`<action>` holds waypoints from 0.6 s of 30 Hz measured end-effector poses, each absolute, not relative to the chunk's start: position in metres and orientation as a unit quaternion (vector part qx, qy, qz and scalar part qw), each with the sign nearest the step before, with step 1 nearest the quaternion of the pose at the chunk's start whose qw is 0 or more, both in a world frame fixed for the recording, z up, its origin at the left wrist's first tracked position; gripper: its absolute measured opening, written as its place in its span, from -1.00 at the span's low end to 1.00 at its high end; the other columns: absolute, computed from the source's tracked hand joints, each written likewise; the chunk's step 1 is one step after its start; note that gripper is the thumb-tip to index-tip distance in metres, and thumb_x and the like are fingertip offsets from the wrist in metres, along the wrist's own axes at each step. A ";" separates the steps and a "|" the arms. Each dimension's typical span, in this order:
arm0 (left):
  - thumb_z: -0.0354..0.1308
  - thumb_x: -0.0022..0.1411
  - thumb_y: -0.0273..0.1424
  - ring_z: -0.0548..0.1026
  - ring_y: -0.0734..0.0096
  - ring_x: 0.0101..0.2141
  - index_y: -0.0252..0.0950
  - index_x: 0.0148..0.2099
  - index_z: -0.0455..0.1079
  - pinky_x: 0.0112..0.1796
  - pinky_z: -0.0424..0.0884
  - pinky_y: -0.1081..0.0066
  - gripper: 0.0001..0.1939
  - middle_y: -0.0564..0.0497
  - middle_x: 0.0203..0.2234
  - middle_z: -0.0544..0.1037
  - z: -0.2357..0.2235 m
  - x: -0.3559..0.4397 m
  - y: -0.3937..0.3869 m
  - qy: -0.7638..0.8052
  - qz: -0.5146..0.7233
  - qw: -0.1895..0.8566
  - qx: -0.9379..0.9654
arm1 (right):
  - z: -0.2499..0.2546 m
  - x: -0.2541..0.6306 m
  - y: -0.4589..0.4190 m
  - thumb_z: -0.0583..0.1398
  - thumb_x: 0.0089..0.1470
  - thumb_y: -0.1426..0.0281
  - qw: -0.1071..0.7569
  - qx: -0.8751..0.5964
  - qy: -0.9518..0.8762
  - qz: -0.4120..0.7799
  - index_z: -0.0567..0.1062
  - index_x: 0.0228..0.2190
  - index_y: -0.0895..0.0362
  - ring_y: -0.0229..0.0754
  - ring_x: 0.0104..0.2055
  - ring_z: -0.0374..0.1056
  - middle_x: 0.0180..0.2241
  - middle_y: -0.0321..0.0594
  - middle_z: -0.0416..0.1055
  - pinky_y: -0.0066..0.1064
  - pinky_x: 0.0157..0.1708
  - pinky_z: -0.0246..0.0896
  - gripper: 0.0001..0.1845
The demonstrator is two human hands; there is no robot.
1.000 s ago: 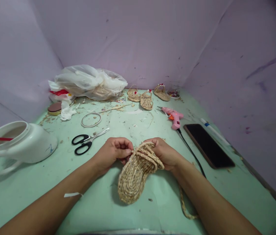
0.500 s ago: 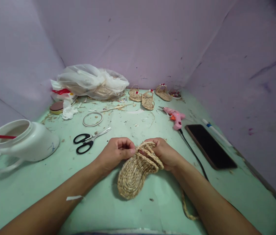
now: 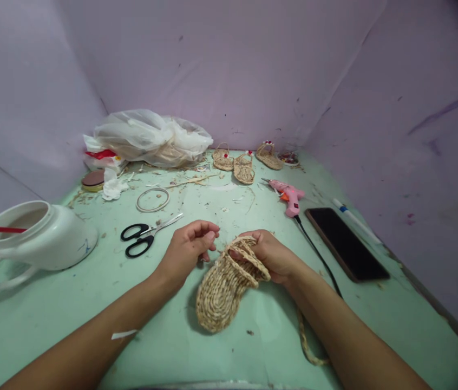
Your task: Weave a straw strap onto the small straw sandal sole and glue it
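In the head view, we have a woven slipper [image 3: 218,300] in front of us, just over the table [image 3: 172,346], its rounded end towards us. Our right hand [image 3: 272,254] grips its far end by the straps [image 3: 249,262], thumb and fingers closed on the weave, some fingertips hidden behind it. Our left hand [image 3: 192,244] is just beside the slipper's left edge, fingers half curled with the thumb near them; we cannot tell whether the tips meet. A paper strip [image 3: 123,335] lies against our left forearm.

A braid [image 3: 304,341] lies by our right forearm. To our left are scissors [image 3: 154,230], a ring [image 3: 150,210] and a white pot [image 3: 60,233]; to our right, a pink glue gun [image 3: 290,196], a phone [image 3: 346,244] and a pen [image 3: 358,221]. Three small sandals [image 3: 244,172] sit near the back wall, beside a plastic bag [image 3: 151,138].
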State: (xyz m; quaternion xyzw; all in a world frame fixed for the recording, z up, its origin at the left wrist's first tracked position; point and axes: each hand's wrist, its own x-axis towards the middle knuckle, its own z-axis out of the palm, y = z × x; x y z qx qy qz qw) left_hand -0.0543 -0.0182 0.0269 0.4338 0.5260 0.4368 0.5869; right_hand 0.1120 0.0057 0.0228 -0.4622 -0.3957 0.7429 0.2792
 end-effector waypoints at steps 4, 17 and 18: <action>0.20 -0.10 -0.45 0.26 0.60 -0.63 -0.38 -0.36 0.42 -0.55 0.19 0.50 -0.83 0.10 -0.63 0.38 0.029 -0.055 -0.019 0.526 0.390 0.600 0.459 | 0.020 0.113 0.005 0.37 -0.53 0.49 0.248 -0.454 -0.414 0.749 0.48 -0.63 0.25 -0.33 -0.65 0.26 -0.70 -0.32 0.40 -0.49 -0.59 0.17 -0.75; 0.15 -0.08 -0.44 0.25 0.57 -0.58 -0.42 -0.43 0.43 -0.51 0.18 0.49 -0.87 0.07 -0.61 0.39 0.030 -0.051 -0.018 0.483 0.367 0.598 0.524 | 0.020 0.109 0.002 0.38 -0.56 0.55 0.226 -0.428 -0.435 0.759 0.37 -0.56 0.20 -0.39 -0.61 0.21 -0.65 -0.42 0.35 -0.53 -0.57 0.12 -0.60; 0.15 -0.08 -0.44 0.23 0.58 -0.60 -0.42 -0.44 0.41 -0.52 0.17 0.49 -0.87 0.09 -0.64 0.36 0.030 -0.050 -0.018 0.486 0.358 0.609 0.514 | 0.020 0.109 0.002 0.38 -0.56 0.55 0.223 -0.430 -0.436 0.759 0.36 -0.56 0.19 -0.39 -0.61 0.21 -0.65 -0.42 0.35 -0.52 -0.57 0.12 -0.60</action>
